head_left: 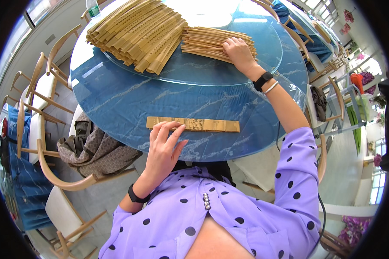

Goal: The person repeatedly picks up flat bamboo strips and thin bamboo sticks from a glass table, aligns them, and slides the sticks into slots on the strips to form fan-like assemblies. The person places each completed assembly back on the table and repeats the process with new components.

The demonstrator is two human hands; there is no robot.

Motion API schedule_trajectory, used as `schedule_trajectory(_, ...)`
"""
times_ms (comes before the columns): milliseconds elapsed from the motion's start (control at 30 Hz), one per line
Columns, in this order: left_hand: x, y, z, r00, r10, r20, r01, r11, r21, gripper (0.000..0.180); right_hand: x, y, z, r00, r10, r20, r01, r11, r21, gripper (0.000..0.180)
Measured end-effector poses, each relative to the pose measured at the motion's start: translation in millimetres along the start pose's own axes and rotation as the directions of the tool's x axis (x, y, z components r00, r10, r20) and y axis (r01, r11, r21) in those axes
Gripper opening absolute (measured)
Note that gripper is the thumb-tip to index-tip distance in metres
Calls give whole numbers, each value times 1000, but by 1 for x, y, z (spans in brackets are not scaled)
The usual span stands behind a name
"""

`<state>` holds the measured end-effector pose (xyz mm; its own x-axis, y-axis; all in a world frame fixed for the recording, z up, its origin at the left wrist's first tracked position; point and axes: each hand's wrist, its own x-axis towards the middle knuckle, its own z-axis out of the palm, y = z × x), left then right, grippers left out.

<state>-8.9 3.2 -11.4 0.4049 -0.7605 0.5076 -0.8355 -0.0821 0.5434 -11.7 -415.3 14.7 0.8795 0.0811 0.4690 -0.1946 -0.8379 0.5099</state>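
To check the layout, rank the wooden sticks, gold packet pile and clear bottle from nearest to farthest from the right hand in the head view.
1. Wooden sticks: under the right hand.
2. Gold packet pile: left of the sticks.
3. Clear bottle: farther left, near the top edge.

A: Where does this view look from?
B: The wearer's head, steeply down, over a purple, black-dotted shirt filling the bottom edge.
A: Which way, how near?
B: Forward across a round, blue, marbled table, close by. A flat, gold paper sleeve lies near centre; straight edges bend toward a dark rim.
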Motion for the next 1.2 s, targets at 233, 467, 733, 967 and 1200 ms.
schedule_trajectory(233, 1, 0, 1, 1000, 10, -8, -10, 1000, -2, 40, -6, 0, -2, 995, 59, 78, -70, 987, 147, 13)
schedule_trajectory(467, 2, 3, 4, 1000, 9, -6, -9, 1000, -3, 39, -10, -6, -2, 992, 84, 98, -99, 982, 162, 7)
schedule_trajectory(733, 5, -3, 15, 997, 71, 27, -73, 996, 50, 35, -14, -7, -11, 996, 67, 55, -76, 977, 199, 7)
schedule_trajectory(967, 16, -2, 22, 995, 91, 38, -93, 994, 54, 34, -21, -40, -76, 993, 34, -109, -13, 982, 191, 6)
schedule_trajectory(1200, 20, -11, 12, 876, -248, -414, 82, 922, -378, 45, -79, -109, -156, 987, 36, 154, -142, 628, 765, 9)
